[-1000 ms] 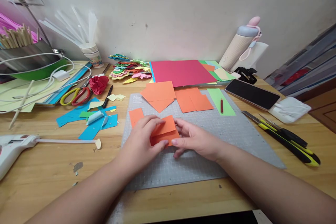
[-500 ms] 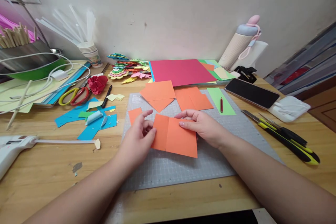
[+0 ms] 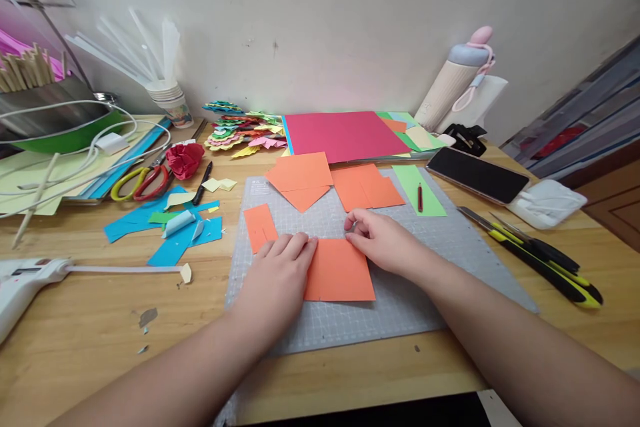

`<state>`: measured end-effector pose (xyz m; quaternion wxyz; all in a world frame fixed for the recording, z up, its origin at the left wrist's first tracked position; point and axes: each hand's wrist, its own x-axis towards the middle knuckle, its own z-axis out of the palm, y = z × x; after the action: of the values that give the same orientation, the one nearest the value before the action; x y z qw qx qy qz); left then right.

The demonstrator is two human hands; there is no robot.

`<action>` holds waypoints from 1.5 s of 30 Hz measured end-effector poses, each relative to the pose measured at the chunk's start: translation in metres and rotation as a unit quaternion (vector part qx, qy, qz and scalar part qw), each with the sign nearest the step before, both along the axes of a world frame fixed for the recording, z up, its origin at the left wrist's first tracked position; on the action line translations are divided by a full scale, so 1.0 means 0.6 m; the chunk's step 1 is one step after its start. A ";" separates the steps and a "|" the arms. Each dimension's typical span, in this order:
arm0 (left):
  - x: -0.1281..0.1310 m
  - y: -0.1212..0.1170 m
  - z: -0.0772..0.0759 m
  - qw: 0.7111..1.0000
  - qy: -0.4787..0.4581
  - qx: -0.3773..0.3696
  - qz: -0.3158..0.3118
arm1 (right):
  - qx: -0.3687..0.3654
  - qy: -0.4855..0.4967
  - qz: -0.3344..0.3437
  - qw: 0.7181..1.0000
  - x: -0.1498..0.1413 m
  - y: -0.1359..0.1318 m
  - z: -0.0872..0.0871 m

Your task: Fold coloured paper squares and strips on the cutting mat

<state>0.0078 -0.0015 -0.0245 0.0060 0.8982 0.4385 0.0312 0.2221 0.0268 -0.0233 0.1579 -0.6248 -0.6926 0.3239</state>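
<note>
A rectangular sheet of orange paper (image 3: pixel 339 272) lies on the grey cutting mat (image 3: pixel 405 313). My left hand (image 3: pixel 280 273) lies over its left part, fingers stretched out and resting on it, so the fold line and left edge are hidden. At the sheet's upper right corner is my right hand (image 3: pixel 377 240), its fingers loosely curled with a gap between thumb and forefinger. Nothing shows in that gap. A small orange strip (image 3: pixel 260 223) lies just beyond my left hand. Farther back on the mat are more orange pieces (image 3: pixel 303 173) and an orange sheet (image 3: pixel 363 187).
A green strip (image 3: pixel 430 200) carries a short pencil (image 3: pixel 420 197). To the right lie a phone (image 3: pixel 477 175) and a yellow-black utility knife (image 3: pixel 545 263). Scissors (image 3: pixel 143 180), blue scraps (image 3: pixel 173 230) and a glue gun (image 3: pixel 30 280) occupy the left. Magenta card (image 3: pixel 345 135) lies behind.
The orange sheet has come down flat onto the mat. My left hand has moved onto its left part, and my right hand has loosened at its upper right corner.
</note>
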 end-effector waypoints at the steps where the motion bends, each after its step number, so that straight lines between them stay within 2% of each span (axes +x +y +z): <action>1: 0.002 -0.001 0.000 1.000 0.010 0.003 0.001 | 0.005 -0.008 0.002 1.000 -0.001 -0.001 0.002; 12: 0.003 -0.004 0.004 0.999 0.034 0.011 -0.008 | 0.020 -0.030 0.026 0.999 -0.010 -0.010 0.016; 18: 0.004 -0.007 0.007 0.999 0.030 0.007 -0.011 | 0.015 -0.033 0.022 0.999 -0.004 -0.010 0.010; 21: 0.003 -0.006 0.003 1.000 0.006 -0.008 -0.002 | -0.012 0.027 -0.005 1.000 0.003 -0.006 0.002; 24: -0.003 0.004 -0.001 0.996 -0.076 -0.035 0.024 | -0.060 0.151 0.011 0.987 0.008 -0.003 0.002; 27: -0.012 0.018 0.001 0.966 -0.233 -0.041 0.109 | -0.064 0.275 0.045 0.958 0.007 -0.004 0.014; 29: -0.016 0.027 0.008 0.915 -0.352 -0.075 0.183 | -0.050 0.337 0.046 0.939 0.003 -0.006 0.023; 31: -0.018 0.031 0.016 0.850 -0.444 -0.164 0.232 | -0.032 0.389 0.018 0.920 -0.003 -0.009 0.027; 33: -0.017 0.032 0.021 0.794 -0.501 -0.235 0.250 | -0.032 0.426 -0.039 0.903 -0.012 -0.012 0.026; 34: -0.016 0.031 0.022 0.779 -0.519 -0.247 0.250 | -0.041 0.433 -0.068 0.898 -0.018 -0.015 0.023; 37: -0.011 0.025 0.020 0.775 -0.542 -0.206 0.250 | -0.052 0.424 -0.108 0.898 -0.037 -0.023 0.011; 42: -0.008 0.021 0.014 0.796 -0.521 -0.156 0.266 | 0.050 0.389 -0.151 0.907 -0.060 -0.034 0.003; 45: -0.004 0.020 0.013 0.792 -0.527 -0.152 0.268 | 0.082 0.347 -0.167 0.919 -0.062 -0.037 0.004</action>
<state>0.0054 0.0102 -0.0167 0.3641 0.5764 0.5898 0.4328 0.1848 0.0047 -0.0208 0.4906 -0.5651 -0.5038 0.4315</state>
